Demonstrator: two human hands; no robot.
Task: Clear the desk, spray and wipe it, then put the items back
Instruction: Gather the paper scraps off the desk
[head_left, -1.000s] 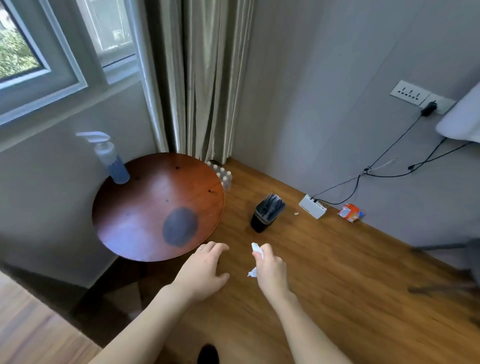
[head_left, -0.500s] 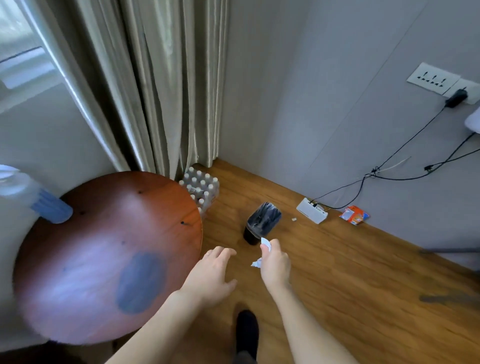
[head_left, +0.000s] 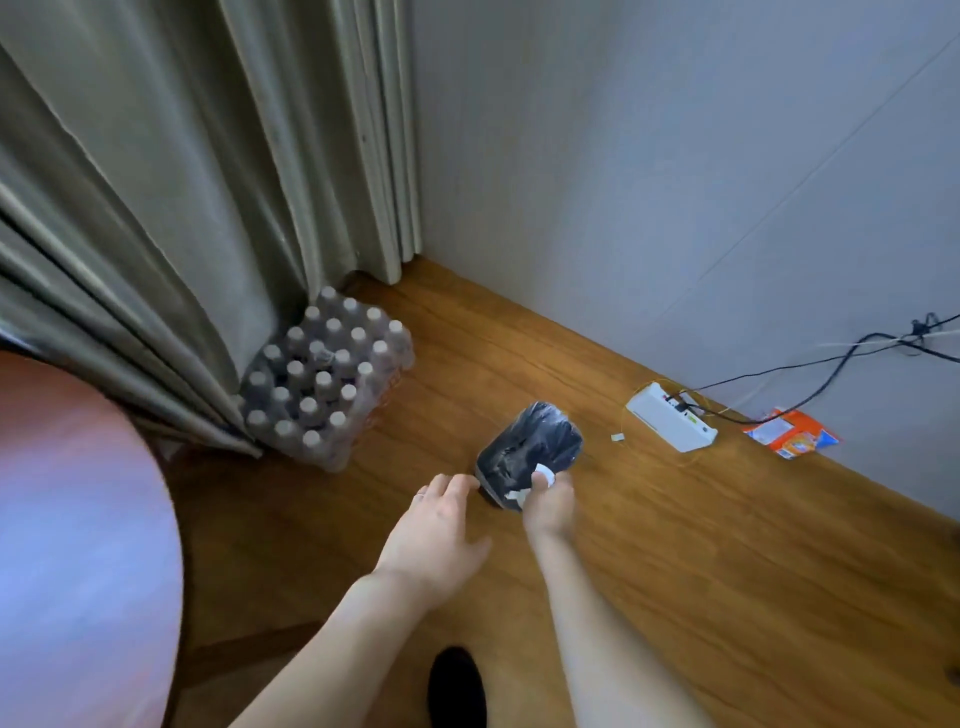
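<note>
Right hand (head_left: 546, 506) pinching a crumpled white tissue (head_left: 543, 475) over the black-lined bin (head_left: 527, 449) on the floor. Left hand (head_left: 434, 540) spread, fingers relaxed, just beside the bin. Reddish round surface (head_left: 78, 519) at far left. Bottle pack (head_left: 327, 379) by the curtain (head_left: 182, 208).

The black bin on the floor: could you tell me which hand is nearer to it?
Right. The right hand, pinching a white tissue, is at the black bin's rim, overlapping it. The left hand is open, fingertips just short of the bin's left side.
</note>
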